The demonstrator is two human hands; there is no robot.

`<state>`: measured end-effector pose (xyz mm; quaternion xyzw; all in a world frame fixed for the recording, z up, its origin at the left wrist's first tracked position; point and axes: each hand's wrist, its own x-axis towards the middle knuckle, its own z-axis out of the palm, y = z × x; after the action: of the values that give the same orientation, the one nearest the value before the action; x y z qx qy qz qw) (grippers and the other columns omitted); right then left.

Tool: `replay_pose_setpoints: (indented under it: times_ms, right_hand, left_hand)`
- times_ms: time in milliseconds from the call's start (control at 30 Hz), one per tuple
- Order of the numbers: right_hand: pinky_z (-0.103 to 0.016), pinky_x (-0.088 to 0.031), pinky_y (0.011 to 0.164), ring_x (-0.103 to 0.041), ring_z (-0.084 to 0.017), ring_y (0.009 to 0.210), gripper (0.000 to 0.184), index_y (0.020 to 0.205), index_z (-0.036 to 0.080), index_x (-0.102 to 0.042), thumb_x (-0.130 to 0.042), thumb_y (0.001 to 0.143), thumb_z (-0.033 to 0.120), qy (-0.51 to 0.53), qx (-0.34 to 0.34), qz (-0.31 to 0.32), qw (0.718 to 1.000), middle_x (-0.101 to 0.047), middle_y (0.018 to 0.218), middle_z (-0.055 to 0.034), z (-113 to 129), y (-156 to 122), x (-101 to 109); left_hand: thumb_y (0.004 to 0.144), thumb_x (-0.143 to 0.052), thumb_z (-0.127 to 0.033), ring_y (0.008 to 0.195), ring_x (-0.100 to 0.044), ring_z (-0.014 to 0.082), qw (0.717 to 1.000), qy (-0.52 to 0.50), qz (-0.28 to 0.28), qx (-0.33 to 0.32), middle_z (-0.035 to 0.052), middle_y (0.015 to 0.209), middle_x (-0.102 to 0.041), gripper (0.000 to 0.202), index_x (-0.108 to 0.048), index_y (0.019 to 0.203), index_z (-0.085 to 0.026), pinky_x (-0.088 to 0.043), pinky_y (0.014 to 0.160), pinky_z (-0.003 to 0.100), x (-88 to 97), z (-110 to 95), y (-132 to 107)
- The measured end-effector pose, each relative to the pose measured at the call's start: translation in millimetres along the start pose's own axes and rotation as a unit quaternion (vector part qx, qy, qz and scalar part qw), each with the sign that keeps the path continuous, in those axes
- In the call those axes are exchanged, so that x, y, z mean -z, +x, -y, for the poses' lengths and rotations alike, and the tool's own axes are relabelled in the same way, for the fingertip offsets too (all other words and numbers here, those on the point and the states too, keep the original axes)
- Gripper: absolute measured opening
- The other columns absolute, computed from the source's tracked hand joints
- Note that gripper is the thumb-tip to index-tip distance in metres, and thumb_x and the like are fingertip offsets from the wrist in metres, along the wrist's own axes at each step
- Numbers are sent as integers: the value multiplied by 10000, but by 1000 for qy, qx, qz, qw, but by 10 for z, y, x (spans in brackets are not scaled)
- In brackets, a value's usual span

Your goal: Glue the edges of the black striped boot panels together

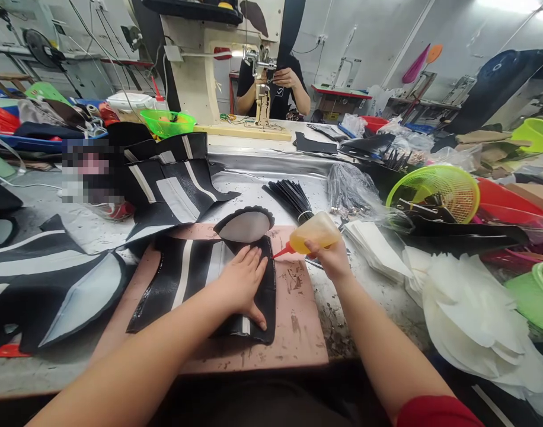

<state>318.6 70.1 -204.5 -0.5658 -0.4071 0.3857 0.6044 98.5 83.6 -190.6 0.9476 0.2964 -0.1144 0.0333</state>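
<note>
My left hand (245, 281) lies flat with fingers spread on a black shoe or boot upper piece (165, 284) that carries pale tape strips. A rounded toe part (247, 226) with a grey-white lining and a pleated edge rises at its far side. In my right hand (331, 255) is a squeeze bottle (313, 232) of yellow liquid, tilted so that its red nozzle points left. The nozzle tip is at the right edge of the black piece, near my left fingertips. Under the piece lies a pinkish board (300, 320).
More taped black pieces (173, 184) lie at the left and behind. A bundle of black strips (291, 198), white sheets (378, 249) and a stack of white cut shapes (476, 314) are to the right, near a yellow-green basket (469, 184). A co-worker (274, 83) sits behind a sewing machine (209, 65).
</note>
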Motion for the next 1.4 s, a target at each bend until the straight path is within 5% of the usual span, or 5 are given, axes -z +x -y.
replay_pose_setpoints:
  times_ms: [333, 667, 900, 1267, 1400]
  right_hand:
    - [-256, -437, 367, -537, -166, 556, 581, 857, 135, -555, -806, 432, 440, 3, -29, 2, 1000, -580, 691, -38, 168, -332, 48]
    - [-244, -444, 362, -560, -175, 589, 503, 854, 142, -578, -790, 491, 419, 28, -30, -5, 999, -606, 716, -44, 102, -593, 152]
    - [-264, -465, 384, -569, -186, 600, 454, 814, 144, -590, -792, 495, 396, 37, -43, -3, 998, -617, 705, -47, 42, -721, 151]
    - [-333, -521, 517, -595, -243, 774, 589, 962, 154, -527, -784, 502, 419, 6, -25, -26, 999, -611, 924, -96, 20, -885, 188]
    - [-351, -530, 547, -603, -229, 720, 589, 957, 152, -533, -779, 504, 437, 6, -31, -22, 999, -624, 829, -76, -28, -1022, 225]
  left_hand:
    - [421, -615, -767, 1311, -163, 361, 1000, -2, -1, 1, 273, 1394, -205, 1245, -254, 1334, -1, 0, 1081, 459, -2, -9, 16]
    - [388, -613, -787, 1324, -124, 348, 998, 30, 55, 13, 282, 1402, -150, 1316, -209, 1345, 21, -3, 1082, 444, 118, -57, 30]
    - [368, -607, -800, 1318, -141, 356, 999, 20, 40, 11, 285, 1396, -176, 1332, -224, 1337, 31, 3, 1082, 439, 96, -56, 29]
    - [369, -600, -807, 1328, -104, 343, 998, 36, 54, 11, 278, 1411, -128, 1352, -187, 1348, 29, 28, 1082, 439, 88, -57, 38]
    - [401, -601, -791, 1327, -104, 349, 997, 42, 59, 7, 282, 1409, -128, 1326, -180, 1349, 35, 45, 1077, 441, 95, -66, 43]
